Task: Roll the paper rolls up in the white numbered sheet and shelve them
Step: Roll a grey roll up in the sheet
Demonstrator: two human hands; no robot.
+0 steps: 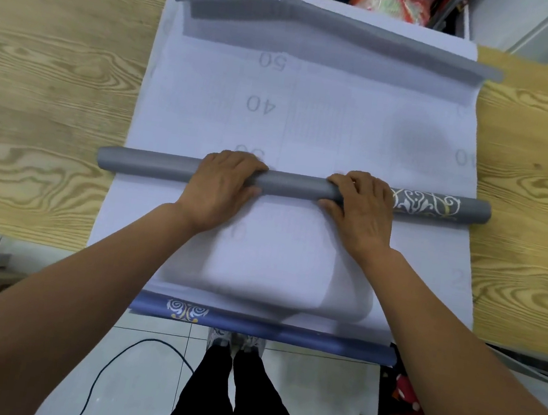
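Both hands: left hand and right hand each curl fingers over the grey roll, thumbs on its near side.
Head view, roll position: crosswise on the white numbered sheet, mid-length, on the table.
Near edge: blue roll, by the table's lip.
Risk: an uneven push could skew the grey roll; the blue roll may drop off.

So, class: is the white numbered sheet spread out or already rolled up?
Spread: the white numbered sheet lies flat across the wooden table, 40 and 50 showing.
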